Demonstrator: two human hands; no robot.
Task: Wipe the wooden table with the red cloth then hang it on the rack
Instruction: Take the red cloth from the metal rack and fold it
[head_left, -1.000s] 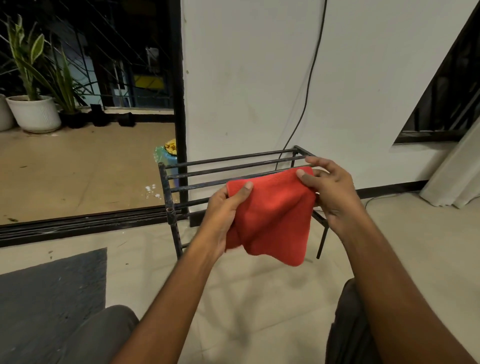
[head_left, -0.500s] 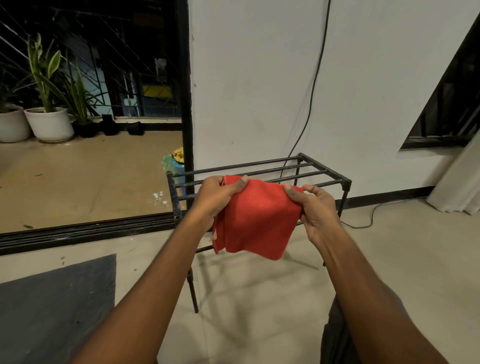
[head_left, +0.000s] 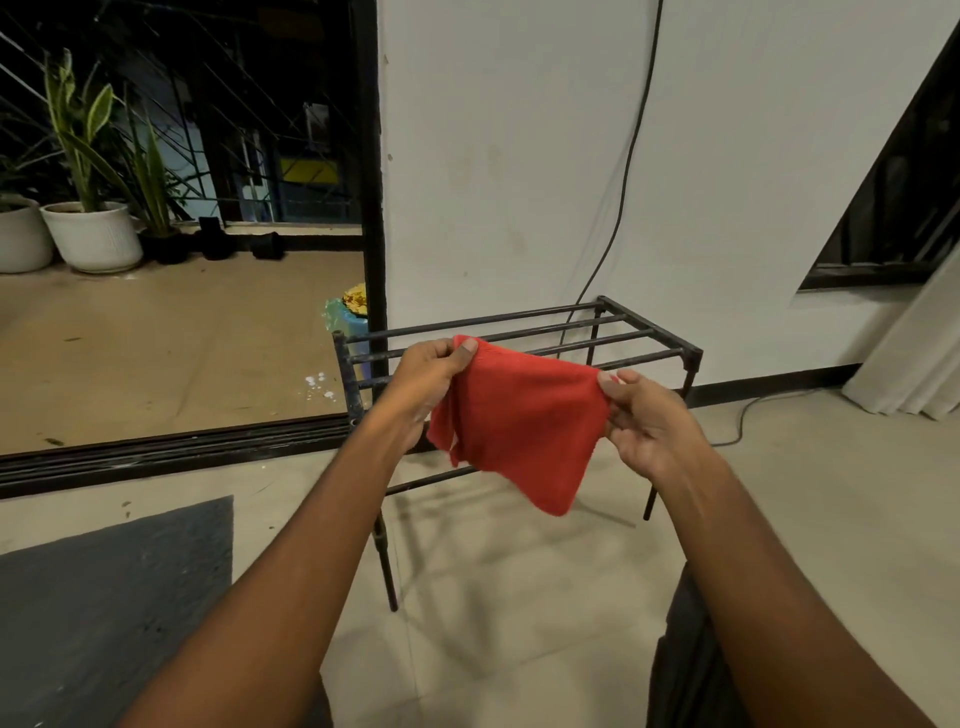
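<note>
red cloth (head_left: 519, 426) — stretched wider | right hand (head_left: 649, 421) — moved outward, lower

Red cloth (head_left: 524, 426): plain red fabric, soft and creased, with no visible pattern.
Cloth state: held in the air and spread between two top corners. The lower part hangs loose and tapers to a point at lower right.
Cloth grip: the left hand (head_left: 431, 371) pinches the upper left corner. The right hand (head_left: 644, 415) pinches the upper right corner.
Cloth position: in front of the rack, covering part of its bars. Contact with the bars cannot be determined.
Rack (head_left: 691, 358): low, dark metal frame with parallel horizontal top bars and thin legs, standing on the floor.
</note>
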